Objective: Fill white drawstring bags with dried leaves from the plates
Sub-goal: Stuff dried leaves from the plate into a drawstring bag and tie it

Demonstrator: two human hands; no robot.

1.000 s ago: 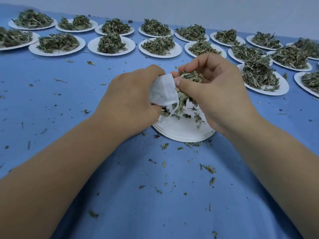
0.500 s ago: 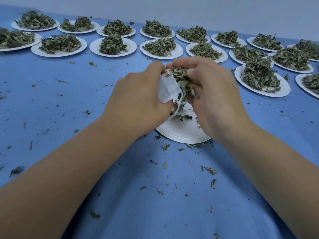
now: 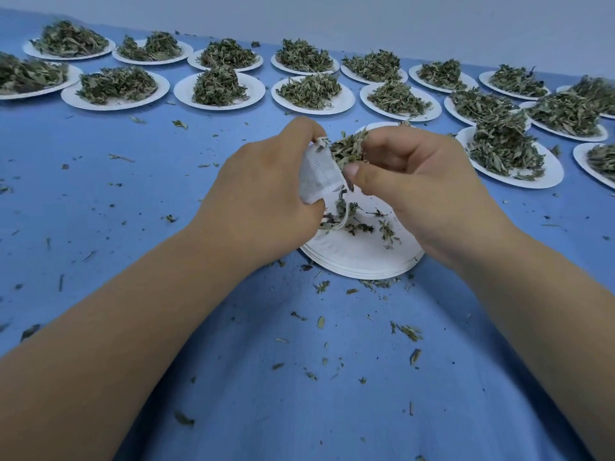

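My left hand (image 3: 266,191) grips a small white drawstring bag (image 3: 319,174) above a stack of white plates (image 3: 362,261), its mouth turned toward my right hand. My right hand (image 3: 419,181) pinches a clump of dried leaves (image 3: 349,146) at the bag's mouth, thumb and fingers curled round it. A few loose leaves (image 3: 362,224) lie on the top plate under the bag, and the bag's string hangs down onto it.
Several white plates heaped with dried leaves stand in two rows along the far side of the blue cloth (image 3: 133,181); the nearest (image 3: 509,154) is just right of my right hand. Leaf crumbs (image 3: 407,331) are scattered over the cloth in front.
Both hands have shifted slightly away from me over the plate stack. My right hand has gone on pressing the leaf clump into the bag's mouth, and some leaves have dropped to the plate.
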